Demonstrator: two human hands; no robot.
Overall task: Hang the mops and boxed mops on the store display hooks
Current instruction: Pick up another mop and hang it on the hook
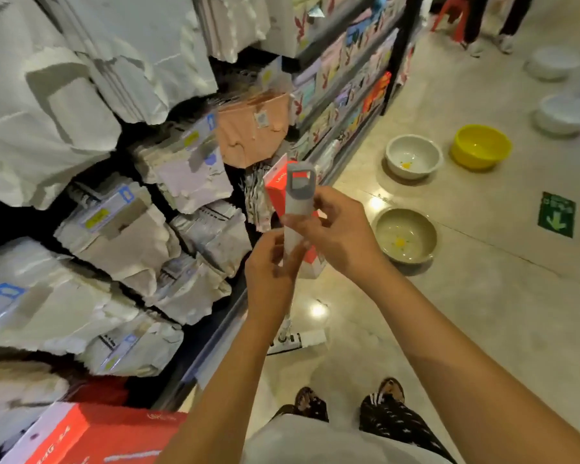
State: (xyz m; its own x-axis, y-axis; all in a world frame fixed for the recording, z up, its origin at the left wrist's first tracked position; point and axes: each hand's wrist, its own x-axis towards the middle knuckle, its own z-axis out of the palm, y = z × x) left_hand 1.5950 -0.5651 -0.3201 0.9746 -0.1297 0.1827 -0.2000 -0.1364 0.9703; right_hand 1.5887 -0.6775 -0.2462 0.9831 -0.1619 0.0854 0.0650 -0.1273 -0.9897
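Both hands are clamped on a pale mop handle (pixel 295 229), held upright just in front of the display rack (pixel 121 209). The left hand (pixel 273 262) wraps the handle low down and the right hand (pixel 335 234) pinches it higher, below its grey hanging loop. A red boxed mop (pixel 277 189) sits between the handle and the rack. Bowls (pixel 412 160) stand on the floor (pixel 482 313), well apart from the rack.

Person stands beside rack (pixel 211 349). Right hand (pixel 335 229) grips grey mop handle (pixel 298 195) just below its hang loop. Left hand (pixel 272 262) holds it lower down. Red box (pixel 277 189) sits directly behind handle. On floor: white bowl (pixel 412 160), yellow bowl (pixel 481 147), beige bowl (pixel 404 234).
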